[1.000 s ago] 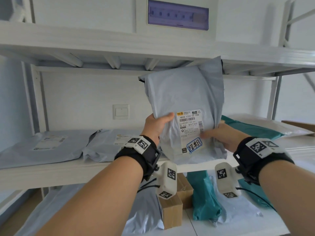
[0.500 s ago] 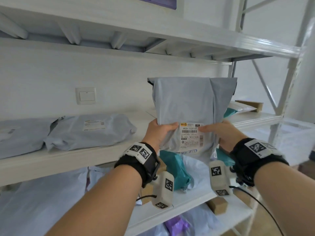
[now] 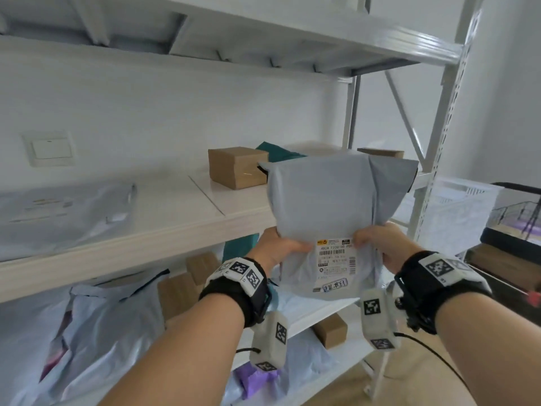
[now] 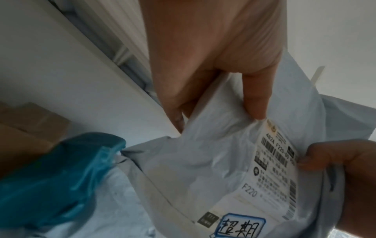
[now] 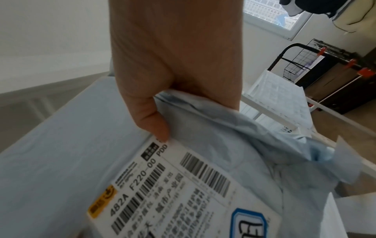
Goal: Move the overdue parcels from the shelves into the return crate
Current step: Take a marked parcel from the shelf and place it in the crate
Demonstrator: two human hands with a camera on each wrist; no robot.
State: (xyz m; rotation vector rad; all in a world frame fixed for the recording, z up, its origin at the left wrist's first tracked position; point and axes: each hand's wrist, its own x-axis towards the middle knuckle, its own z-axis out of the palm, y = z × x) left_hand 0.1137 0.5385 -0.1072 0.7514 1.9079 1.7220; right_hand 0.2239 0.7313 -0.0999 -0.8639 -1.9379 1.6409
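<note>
**Grey parcel held in both hands in front of the shelving**

The grey parcel [image 3: 336,212] is upright in the air, clear of the shelves, pinched near its lower part by both hands. The left hand [image 3: 275,250] grips its left edge: the thumb lies across the front just left of the shipping label [image 3: 335,265], and the other fingers [image 4: 175,112] curl behind the plastic. The right hand [image 3: 380,244] grips the right edge the same way, its thumb tip touching the label's top right corner, fingers hidden behind the bag. Below both thumbs, the label carries a blue-bordered handwritten sticker [image 4: 240,227].

Beyond the left-hand fingers, on the middle shelf [image 3: 175,218], stand a brown carton [image 3: 237,167] and a teal mailer [image 3: 278,152]; further left lies a grey mailer [image 3: 61,212], blurred. Beneath the hands, the lower shelf holds more cartons, grey bags and a teal bag [image 4: 50,177]. Beyond the right-hand fingers, past the shelf upright, stands a white latticed crate [image 3: 462,212], well apart from the parcel, with a black wire cart [image 5: 301,64] behind it.
</note>
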